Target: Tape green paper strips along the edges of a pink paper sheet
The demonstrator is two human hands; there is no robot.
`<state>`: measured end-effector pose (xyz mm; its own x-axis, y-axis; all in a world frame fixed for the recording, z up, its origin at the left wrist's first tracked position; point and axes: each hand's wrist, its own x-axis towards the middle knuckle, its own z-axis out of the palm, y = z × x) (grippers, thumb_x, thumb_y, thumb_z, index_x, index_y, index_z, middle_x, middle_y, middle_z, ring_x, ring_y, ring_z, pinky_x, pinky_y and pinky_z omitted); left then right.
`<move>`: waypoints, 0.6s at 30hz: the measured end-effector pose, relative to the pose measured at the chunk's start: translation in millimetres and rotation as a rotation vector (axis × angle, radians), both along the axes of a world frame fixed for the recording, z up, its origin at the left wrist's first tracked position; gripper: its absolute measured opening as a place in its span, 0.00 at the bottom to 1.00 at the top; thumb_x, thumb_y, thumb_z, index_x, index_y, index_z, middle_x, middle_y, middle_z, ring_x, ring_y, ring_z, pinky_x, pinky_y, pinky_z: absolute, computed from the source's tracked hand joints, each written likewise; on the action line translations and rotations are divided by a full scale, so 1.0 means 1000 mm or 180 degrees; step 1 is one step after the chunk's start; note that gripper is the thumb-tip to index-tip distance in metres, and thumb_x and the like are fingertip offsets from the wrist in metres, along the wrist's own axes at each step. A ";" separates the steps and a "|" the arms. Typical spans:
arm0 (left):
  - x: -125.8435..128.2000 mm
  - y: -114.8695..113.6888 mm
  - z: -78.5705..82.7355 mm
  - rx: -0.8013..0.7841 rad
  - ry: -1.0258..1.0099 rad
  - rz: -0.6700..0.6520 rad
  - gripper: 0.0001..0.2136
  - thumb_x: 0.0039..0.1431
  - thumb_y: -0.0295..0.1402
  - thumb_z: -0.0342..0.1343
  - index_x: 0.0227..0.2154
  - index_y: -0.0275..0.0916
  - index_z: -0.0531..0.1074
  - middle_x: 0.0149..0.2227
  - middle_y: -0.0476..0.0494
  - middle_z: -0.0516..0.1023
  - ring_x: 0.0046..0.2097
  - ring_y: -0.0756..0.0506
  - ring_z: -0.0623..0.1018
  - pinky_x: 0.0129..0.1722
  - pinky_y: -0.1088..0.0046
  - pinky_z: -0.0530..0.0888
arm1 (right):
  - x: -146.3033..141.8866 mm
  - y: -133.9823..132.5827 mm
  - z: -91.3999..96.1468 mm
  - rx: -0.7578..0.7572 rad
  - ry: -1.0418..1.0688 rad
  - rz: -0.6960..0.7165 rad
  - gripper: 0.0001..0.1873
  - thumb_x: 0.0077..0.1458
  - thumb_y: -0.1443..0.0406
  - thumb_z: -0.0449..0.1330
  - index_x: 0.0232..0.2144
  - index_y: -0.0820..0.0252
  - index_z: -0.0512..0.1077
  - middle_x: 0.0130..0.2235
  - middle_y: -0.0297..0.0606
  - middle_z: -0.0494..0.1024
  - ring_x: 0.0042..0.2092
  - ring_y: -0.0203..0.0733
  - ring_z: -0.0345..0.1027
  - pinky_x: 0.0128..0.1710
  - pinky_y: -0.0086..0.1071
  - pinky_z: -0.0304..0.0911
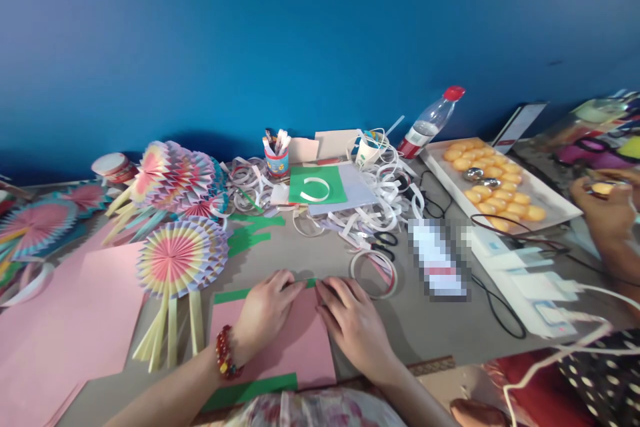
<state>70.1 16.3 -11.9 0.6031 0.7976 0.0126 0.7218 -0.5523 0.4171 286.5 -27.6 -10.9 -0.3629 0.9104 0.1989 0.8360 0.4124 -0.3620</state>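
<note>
A pink sheet of paper (pixel 305 347) with green edging lies in front of me. Its green strips (pixel 233 295) show along the far edge and at the near edge. My left hand (pixel 270 310), with a red bead bracelet (pixel 229 353) at the wrist, has its fingers closed together at the far edge of the sheet. On the right half of it rests my right hand (pixel 356 317), fingers stretched and slightly apart, the fingertips touching the green edge. Part of the sheet is hidden under both hands.
Pleated paper fans (pixel 173 260) and large pink sheets (pixel 60 327) lie left. Behind are a pen cup (pixel 277 161), green paper (pixel 317 185), curled paper strips (pixel 395 193) and scissors (pixel 383 242). Rightward stand a bottle (pixel 431 123), a tray (pixel 555 207), a power strip (pixel 520 293) and another person's hand (pixel 603 203).
</note>
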 end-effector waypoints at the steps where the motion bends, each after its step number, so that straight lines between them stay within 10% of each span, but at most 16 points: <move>1: 0.000 0.000 0.000 -0.0002 0.0002 -0.0001 0.16 0.67 0.25 0.44 0.50 0.41 0.73 0.40 0.43 0.74 0.38 0.46 0.75 0.38 0.72 0.74 | 0.000 0.000 0.000 0.0008 -0.0012 -0.0004 0.18 0.63 0.67 0.56 0.55 0.58 0.70 0.51 0.45 0.73 0.50 0.49 0.66 0.50 0.44 0.68; 18: 0.000 -0.001 0.000 0.0110 0.0035 -0.0004 0.15 0.65 0.23 0.46 0.50 0.40 0.73 0.39 0.44 0.74 0.38 0.45 0.75 0.36 0.71 0.74 | 0.001 0.004 0.006 -0.0066 -0.0267 0.0039 0.19 0.63 0.65 0.56 0.56 0.58 0.70 0.52 0.44 0.73 0.50 0.50 0.65 0.48 0.44 0.66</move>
<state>70.6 15.6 -11.7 0.6044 0.7959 0.0335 0.7254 -0.5673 0.3899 287.4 -23.8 -5.0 -0.3887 0.9093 0.1485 0.8586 0.4160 -0.2995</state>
